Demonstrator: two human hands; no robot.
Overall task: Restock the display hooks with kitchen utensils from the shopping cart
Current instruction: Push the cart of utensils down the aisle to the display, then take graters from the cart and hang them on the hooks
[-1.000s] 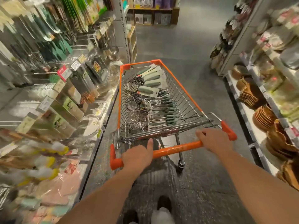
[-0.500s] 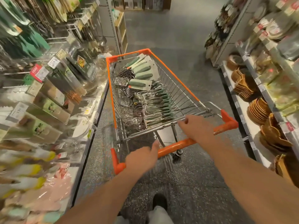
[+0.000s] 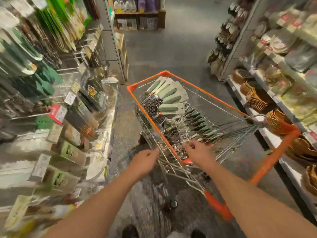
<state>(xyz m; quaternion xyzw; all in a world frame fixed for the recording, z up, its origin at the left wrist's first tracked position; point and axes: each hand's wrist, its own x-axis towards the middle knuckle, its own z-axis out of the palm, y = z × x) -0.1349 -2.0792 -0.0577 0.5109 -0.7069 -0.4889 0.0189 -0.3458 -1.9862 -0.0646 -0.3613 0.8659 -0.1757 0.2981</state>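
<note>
Both hands, left and right, reach toward the orange-rimmed wire shopping cart; too blurry to tell their grip. Green-handled metal kitchen utensils lie inside. Next: pick one up for the metal display hooks on the left.

Bare forearms, no sleeves, dark shoes, pale trouser legs

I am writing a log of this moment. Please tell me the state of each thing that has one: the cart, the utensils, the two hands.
Shopping cart: loaded, turned askew in the aisle.
Kitchen utensils: piled in the cart, packaged.
Left hand: off the handle, near the cart's wire side; grip unclear.
Right hand: reaching into the cart; grip unclear.
Display hooks: blurred, mostly stocked.
</note>
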